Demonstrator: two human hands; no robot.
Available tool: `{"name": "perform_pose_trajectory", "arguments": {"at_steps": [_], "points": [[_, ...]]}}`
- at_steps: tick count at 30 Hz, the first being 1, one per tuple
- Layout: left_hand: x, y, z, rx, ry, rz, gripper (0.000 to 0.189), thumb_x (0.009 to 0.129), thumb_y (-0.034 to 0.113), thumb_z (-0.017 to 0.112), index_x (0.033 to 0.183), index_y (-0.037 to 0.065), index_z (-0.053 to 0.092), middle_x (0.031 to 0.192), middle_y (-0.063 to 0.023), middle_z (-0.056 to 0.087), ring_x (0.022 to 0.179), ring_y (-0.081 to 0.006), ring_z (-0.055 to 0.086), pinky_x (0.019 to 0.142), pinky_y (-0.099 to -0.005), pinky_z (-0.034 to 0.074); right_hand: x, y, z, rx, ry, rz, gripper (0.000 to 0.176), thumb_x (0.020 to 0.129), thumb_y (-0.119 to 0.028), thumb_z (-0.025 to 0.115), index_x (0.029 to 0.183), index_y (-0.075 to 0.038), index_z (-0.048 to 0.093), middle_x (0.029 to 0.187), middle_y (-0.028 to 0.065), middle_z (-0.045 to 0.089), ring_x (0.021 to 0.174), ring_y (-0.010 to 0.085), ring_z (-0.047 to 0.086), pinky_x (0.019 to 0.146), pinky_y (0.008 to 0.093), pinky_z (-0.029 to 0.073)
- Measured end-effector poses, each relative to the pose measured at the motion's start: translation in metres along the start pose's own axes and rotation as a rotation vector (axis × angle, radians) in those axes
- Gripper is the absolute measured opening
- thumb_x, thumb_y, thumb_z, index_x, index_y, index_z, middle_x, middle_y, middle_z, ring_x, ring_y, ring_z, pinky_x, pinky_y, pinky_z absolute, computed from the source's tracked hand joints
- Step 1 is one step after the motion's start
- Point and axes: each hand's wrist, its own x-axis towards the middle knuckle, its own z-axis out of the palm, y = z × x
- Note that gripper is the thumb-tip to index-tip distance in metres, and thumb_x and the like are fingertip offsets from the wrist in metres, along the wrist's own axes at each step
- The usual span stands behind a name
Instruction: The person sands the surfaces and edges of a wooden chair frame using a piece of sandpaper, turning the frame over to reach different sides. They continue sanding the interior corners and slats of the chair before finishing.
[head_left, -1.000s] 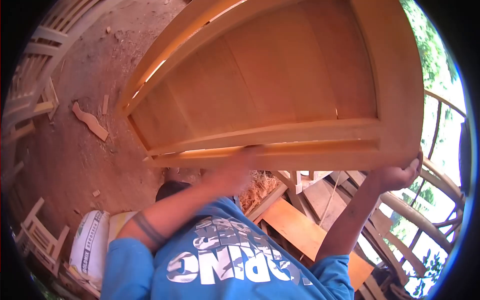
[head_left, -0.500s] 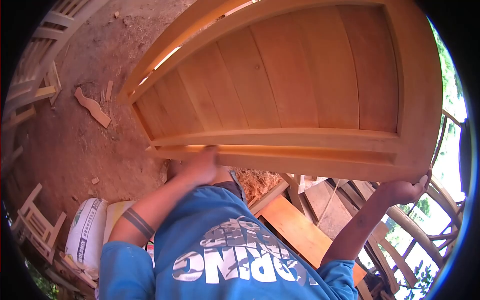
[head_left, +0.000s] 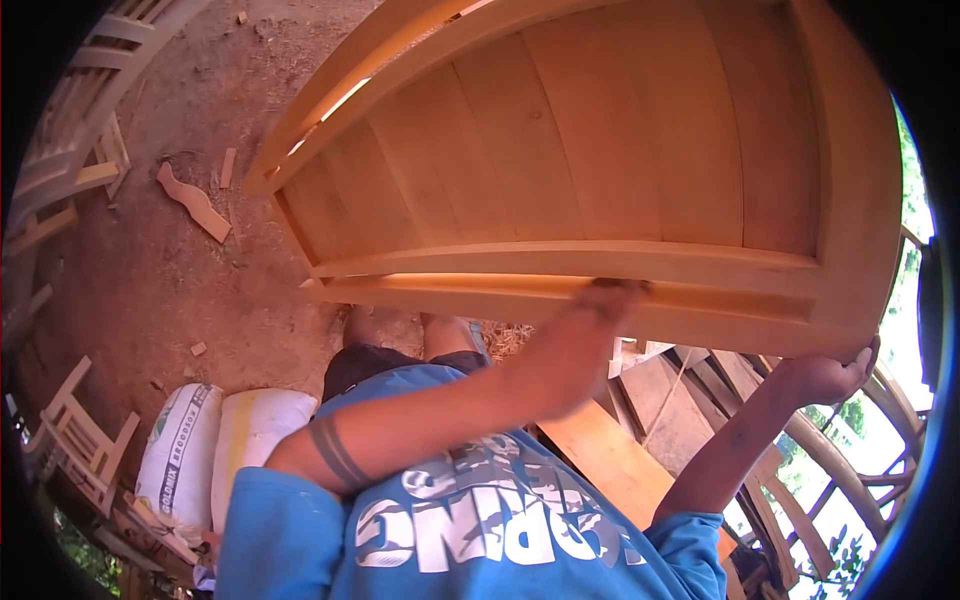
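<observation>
A large framed wooden panel (head_left: pixel 640 150), with vertical boards set inside a curved frame, tilts in front of my chest. My right hand (head_left: pixel 825 380) is closed around its lower right corner, with the fingers partly hidden behind the edge. Along the panel's bottom rail (head_left: pixel 450 292) runs a long slot. My left hand (head_left: pixel 570 350) reaches across my body to this rail, smeared by motion, its fingers bent together at the slot. Something dark shows at the fingertips, too blurred to name.
White sacks (head_left: pixel 180 460) stand at the lower left beside a small wooden frame (head_left: pixel 85 435). Wood offcuts (head_left: pixel 195 203) lie on the dirt floor. Boards (head_left: pixel 655 400) lean at the lower right near a railing of rough poles (head_left: pixel 835 470). Slatted furniture stands at the upper left.
My left hand has slid to the right along the bottom rail. The right hand keeps its hold on the corner, and the panel has shifted slightly right in view.
</observation>
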Motion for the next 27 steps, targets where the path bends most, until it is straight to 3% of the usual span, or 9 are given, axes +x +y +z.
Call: {"name": "perform_pose_trajectory", "arguments": {"at_steps": [2, 5, 8, 11, 15, 18, 21, 25, 27], "points": [[-0.003, -0.013, 0.021, -0.004, 0.132, 0.257, 0.069, 0.075, -0.01, 0.047, 0.142, 0.004, 0.037, 0.138, -0.0207, 0.048, 0.126, -0.0413, 0.045, 0.105, -0.0455, 0.038, -0.001, -0.003, 0.004, -0.022, 0.014, -0.015, 0.027, 0.093, -0.01, 0.049, 0.113, 0.005, 0.06, 0.113, 0.0134, 0.058, 0.101, 0.0244, 0.06, 0.088, 0.0349, 0.055], [-0.066, -0.134, 0.017, 0.141, 0.213, -0.059, 0.068, 0.074, -0.007, 0.051, 0.14, 0.0, 0.036, 0.137, -0.028, 0.044, 0.124, -0.0448, 0.043, 0.106, -0.0462, 0.037, 0.002, 0.003, 0.003, 0.054, 0.045, 0.022, 0.026, 0.093, -0.013, 0.051, 0.109, 0.002, 0.065, 0.107, 0.0086, 0.062, 0.098, 0.02, 0.061, 0.087, 0.0326, 0.053], [-0.069, -0.133, 0.032, 0.226, 0.44, -0.198, 0.079, 0.07, -0.015, 0.046, 0.145, -0.003, 0.024, 0.139, -0.0361, 0.034, 0.127, -0.0502, 0.036, 0.107, -0.0501, 0.032, 0.005, 0.004, 0.002, 0.106, 0.026, 0.05, 0.024, 0.093, -0.013, 0.051, 0.106, 0.001, 0.066, 0.1, 0.0077, 0.064, 0.093, 0.0187, 0.062, 0.083, 0.031, 0.053], [-0.019, -0.055, 0.056, 0.115, 0.471, 0.054, 0.074, 0.069, -0.013, 0.048, 0.141, -0.004, 0.03, 0.132, -0.0333, 0.041, 0.122, -0.0508, 0.039, 0.103, -0.0525, 0.033, 0.014, 0.022, -0.008, 0.105, -0.091, -0.01, 0.021, 0.091, -0.009, 0.053, 0.101, 0.0, 0.068, 0.093, 0.0069, 0.065, 0.086, 0.0178, 0.063, 0.079, 0.0301, 0.054], [0.038, 0.053, 0.086, -0.059, 0.352, 0.192, 0.061, 0.077, -0.006, 0.049, 0.137, -0.005, 0.037, 0.134, -0.0287, 0.044, 0.127, -0.0459, 0.039, 0.108, -0.0484, 0.034, 0.008, 0.018, -0.012, -0.399, -0.121, -0.42, 0.017, 0.089, -0.006, 0.055, 0.093, -0.001, 0.071, 0.091, 0.0072, 0.067, 0.083, 0.0179, 0.064, 0.074, 0.0317, 0.055], [0.042, 0.085, 0.083, 0.037, 0.436, 0.35, 0.052, 0.086, 0.004, 0.048, 0.137, -0.004, 0.038, 0.138, -0.0252, 0.043, 0.132, -0.0429, 0.037, 0.11, -0.0459, 0.032, 0.013, 0.031, -0.012, -0.244, -0.068, -0.294, 0.018, 0.089, -0.008, 0.055, 0.092, 0.0, 0.071, 0.091, 0.0071, 0.068, 0.084, 0.0183, 0.065, 0.074, 0.0317, 0.055], [0.015, -0.023, 0.076, -0.17, 0.324, 0.337, 0.049, 0.087, 0.005, 0.048, 0.136, -0.001, 0.041, 0.137, -0.0212, 0.045, 0.132, -0.0382, 0.039, 0.108, -0.0447, 0.034, 0.01, 0.03, -0.008, -0.245, -0.013, -0.337, 0.02, 0.087, -0.009, 0.056, 0.092, 0.002, 0.071, 0.093, 0.0109, 0.068, 0.086, 0.0202, 0.066, 0.075, 0.0316, 0.057], [-0.095, -0.184, 0.033, 0.356, 0.482, -0.205, 0.059, 0.077, -0.012, 0.049, 0.135, -0.004, 0.04, 0.135, -0.0284, 0.045, 0.122, -0.0452, 0.046, 0.106, -0.0465, 0.038, 0.008, 0.03, -0.006, -0.048, -0.022, -0.316, 0.02, 0.086, -0.008, 0.056, 0.092, 0.005, 0.071, 0.093, 0.0121, 0.067, 0.084, 0.0206, 0.065, 0.075, 0.032, 0.058], [-0.121, -0.242, 0.018, 0.401, 0.582, -0.27, 0.055, 0.077, -0.01, 0.051, 0.131, -0.002, 0.045, 0.132, -0.0269, 0.047, 0.126, -0.0435, 0.044, 0.107, -0.0469, 0.036, 0.003, 0.025, -0.004, -0.088, -0.042, -0.358, 0.021, 0.086, -0.009, 0.057, 0.092, 0.005, 0.071, 0.094, 0.0124, 0.067, 0.084, 0.0203, 0.065, 0.075, 0.0321, 0.058]]}}
